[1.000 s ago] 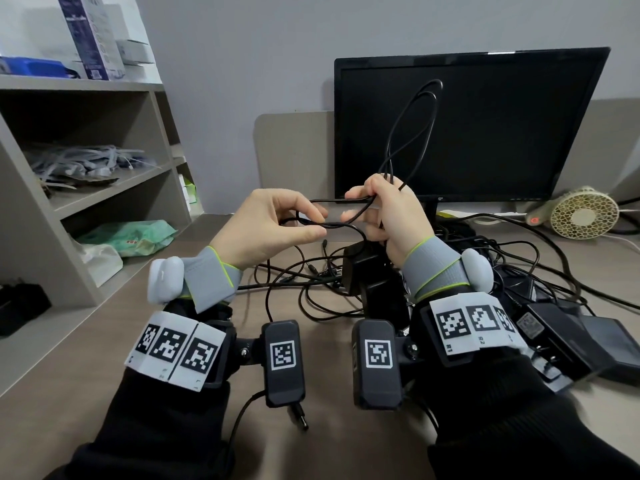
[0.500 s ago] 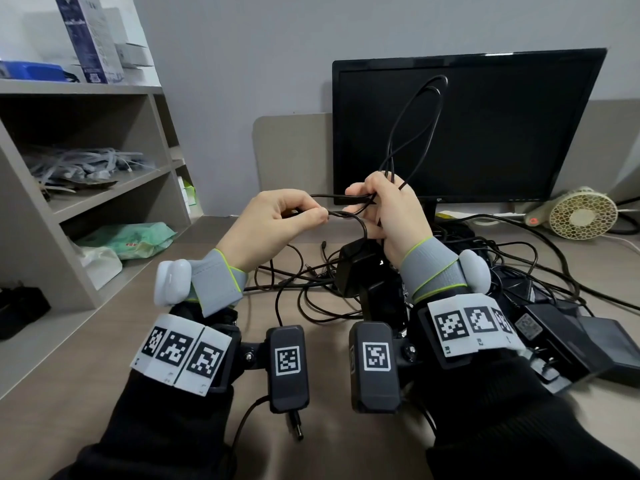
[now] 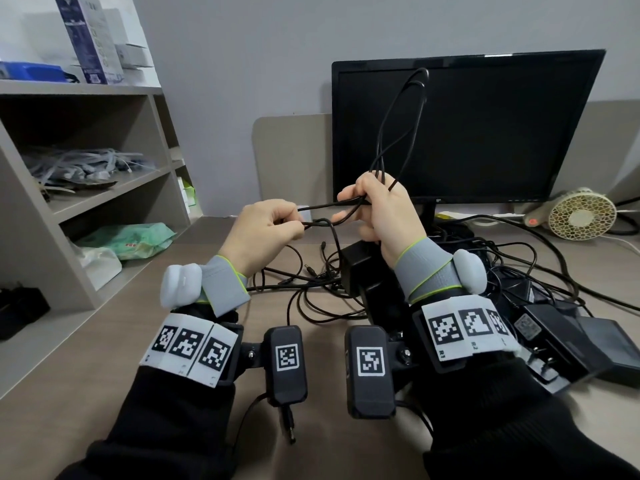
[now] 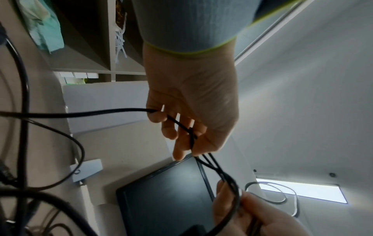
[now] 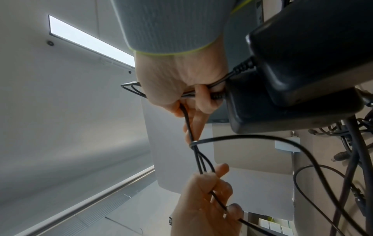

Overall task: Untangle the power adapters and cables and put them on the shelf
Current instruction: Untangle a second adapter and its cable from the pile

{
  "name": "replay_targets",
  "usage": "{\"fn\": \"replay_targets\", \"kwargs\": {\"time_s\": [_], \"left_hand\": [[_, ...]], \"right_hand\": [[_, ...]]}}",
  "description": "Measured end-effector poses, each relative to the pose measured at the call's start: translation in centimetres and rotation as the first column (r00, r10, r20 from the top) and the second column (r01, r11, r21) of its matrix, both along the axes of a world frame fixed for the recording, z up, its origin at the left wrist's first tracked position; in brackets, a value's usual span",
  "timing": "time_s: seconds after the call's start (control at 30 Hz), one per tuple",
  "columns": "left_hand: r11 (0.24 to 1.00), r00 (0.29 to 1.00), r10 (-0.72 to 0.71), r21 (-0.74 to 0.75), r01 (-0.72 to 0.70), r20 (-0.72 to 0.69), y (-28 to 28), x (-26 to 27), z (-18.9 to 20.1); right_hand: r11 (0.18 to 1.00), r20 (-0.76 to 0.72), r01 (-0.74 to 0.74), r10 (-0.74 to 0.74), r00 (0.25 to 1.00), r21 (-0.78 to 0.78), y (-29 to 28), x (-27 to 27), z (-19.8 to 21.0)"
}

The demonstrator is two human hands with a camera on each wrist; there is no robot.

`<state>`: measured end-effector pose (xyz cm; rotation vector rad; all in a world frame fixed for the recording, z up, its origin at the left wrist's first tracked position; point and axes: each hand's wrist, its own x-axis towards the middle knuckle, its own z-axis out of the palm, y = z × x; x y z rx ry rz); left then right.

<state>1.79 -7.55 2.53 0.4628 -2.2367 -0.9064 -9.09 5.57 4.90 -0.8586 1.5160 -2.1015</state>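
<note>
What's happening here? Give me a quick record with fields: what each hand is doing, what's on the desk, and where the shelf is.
left hand: pinches a thin black cable
right hand: grips the same cable, loops rising above it
desk: tangled cables and black power adapters
shelf: to the person's left
background: dark monitor, small fan

Black adapters (image 5: 298, 83) cut by the right wrist view's edge, thin cable (image 3: 332, 206) hidden inside the right hand (image 3: 384, 216), cable pile (image 3: 502, 271) partly behind the wrist, shelf (image 3: 114, 192) cut at left.
</note>
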Motion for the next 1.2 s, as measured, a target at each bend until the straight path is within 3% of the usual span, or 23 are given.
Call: {"fn": "replay_targets", "kwargs": {"time_s": [0.13,0.27,0.4,0.47,0.57,0.83,1.2], "left_hand": [[0.999,0.999,-0.001,0.044,0.003,-0.054,-0.7,-0.1,-0.5],[0.993,0.991,0.095,-0.058,-0.101,-0.094,-1.2,-0.2,-0.9],[0.992,0.997,0.046,-0.116,-0.052,-0.055,-1.2,-0.3,-1.7],[0.983,0.998,0.059,-0.174,-0.065,-0.035,-1.3,-0.4,-2.0],[0.990,0.996,0.085,-0.112,-0.088,-0.036,-2.2,0.2,-2.4],[0.990,0.964,0.138,-0.065,-0.126,0.229,-7.2,3.1,-4.6],[0.977,0.881,0.207,-0.037,-0.211,0.425,-9.3,7.9,-4.7]], "right_hand": [[1.000,-0.012,-0.002,0.002,1.000,0.004,-0.3,0.1,-0.2],[1.000,-0.015,-0.016,0.016,1.000,0.005,-0.2,0.2,-0.2],[1.000,-0.034,0.001,-0.001,0.999,0.003,0.0,0.0,-0.2],[1.000,-0.014,0.015,-0.015,1.000,-0.015,0.2,-0.3,-0.1],[0.995,0.080,0.028,-0.021,0.997,-0.092,0.9,-1.0,0.3],[0.996,0.035,0.051,-0.049,0.998,-0.079,0.8,-1.2,0.5],[0.983,0.006,0.134,-0.135,0.991,-0.121,2.9,-0.8,3.4]]}}
